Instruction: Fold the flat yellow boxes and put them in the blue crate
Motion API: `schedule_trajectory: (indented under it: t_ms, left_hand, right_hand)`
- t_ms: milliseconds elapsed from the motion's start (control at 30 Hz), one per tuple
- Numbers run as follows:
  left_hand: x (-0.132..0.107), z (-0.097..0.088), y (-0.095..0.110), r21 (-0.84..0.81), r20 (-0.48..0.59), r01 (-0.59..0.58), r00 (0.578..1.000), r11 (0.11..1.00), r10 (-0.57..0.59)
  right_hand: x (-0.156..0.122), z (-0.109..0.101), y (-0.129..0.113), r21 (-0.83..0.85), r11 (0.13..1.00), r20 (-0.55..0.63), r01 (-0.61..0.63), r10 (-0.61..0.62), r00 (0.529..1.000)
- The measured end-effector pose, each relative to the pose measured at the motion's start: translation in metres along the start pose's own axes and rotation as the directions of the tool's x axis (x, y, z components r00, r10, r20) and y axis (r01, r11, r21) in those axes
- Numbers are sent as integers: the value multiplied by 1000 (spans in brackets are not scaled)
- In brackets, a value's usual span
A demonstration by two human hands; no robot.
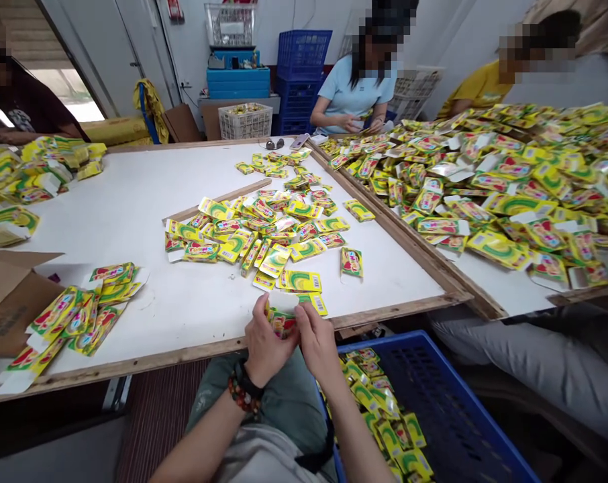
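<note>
My left hand (pixel 264 343) and my right hand (pixel 318 342) meet at the front edge of the white table (pixel 133 215). Both are closed on one small yellow-and-green carton (pixel 282 315) with a white flap sticking up. Just beyond them lies a loose heap of flat cartons (pixel 264 231) of the same kind. A bead bracelet and a dark watch sit on my left wrist.
A blue crate (pixel 435 402) with several folded cartons stands at my right knee. A stack of cartons (pixel 77 318) and a cardboard box (pixel 7 295) lie at the left. A second table (pixel 500 288) on the right is piled with cartons. Three other people sit around.
</note>
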State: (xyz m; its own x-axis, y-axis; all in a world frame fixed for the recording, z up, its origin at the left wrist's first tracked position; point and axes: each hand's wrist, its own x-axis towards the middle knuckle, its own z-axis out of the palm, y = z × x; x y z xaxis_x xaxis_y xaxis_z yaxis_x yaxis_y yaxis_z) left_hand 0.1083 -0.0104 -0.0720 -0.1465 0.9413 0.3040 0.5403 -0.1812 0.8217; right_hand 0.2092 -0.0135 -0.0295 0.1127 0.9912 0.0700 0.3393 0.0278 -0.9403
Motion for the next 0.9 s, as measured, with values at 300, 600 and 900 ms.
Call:
schedule_trajectory:
  t_ms: [300,600,900]
  left_hand:
    - [-9,6,-25,146,-92,-278,952,950,292]
    - [-9,2,-22,33,-50,-362,930,931,364]
    - [-11,3,-17,-16,-80,-355,932,935,353]
  right_hand:
    - [18,7,-9,497,806,293,-322,193,936]
    - [-2,11,1,559,805,254,-199,63,965]
    - [-5,13,4,721,606,348,-335,100,932]
